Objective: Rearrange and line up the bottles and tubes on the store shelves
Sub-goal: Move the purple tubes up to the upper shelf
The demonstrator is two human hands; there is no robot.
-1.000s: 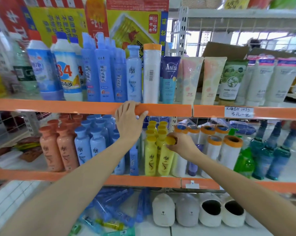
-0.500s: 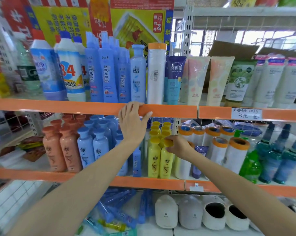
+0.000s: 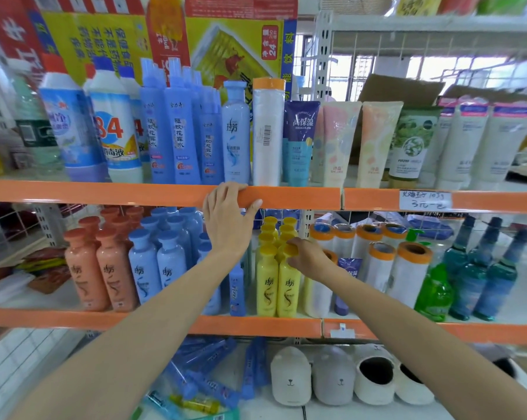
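Note:
My left hand (image 3: 228,219) grips the orange front edge of the upper shelf (image 3: 153,194), fingers hooked over it and thumb below. My right hand (image 3: 306,257) holds the yellow cap of the front right yellow bottle (image 3: 288,287) on the middle shelf. A second yellow bottle (image 3: 266,286) stands beside it, with more yellow caps behind. To the left stand light blue bottles (image 3: 144,268) and orange-pink bottles (image 3: 83,268). White rolls with orange caps (image 3: 410,268) stand to the right. Blue bottles (image 3: 182,128) and upright tubes (image 3: 335,144) line the upper shelf.
Dark teal bottles (image 3: 495,277) and a green bottle (image 3: 435,294) stand at the middle shelf's right. The bottom shelf holds blue tubes lying flat (image 3: 207,374) and bear-faced slippers (image 3: 291,377). A handwritten price tag (image 3: 424,200) hangs on the upper shelf edge. Cardboard boxes stand behind the top row.
My right hand has stayed on the yellow bottle's cap, shifting it slightly. My left hand keeps its hold on the shelf edge. The view has shifted a little.

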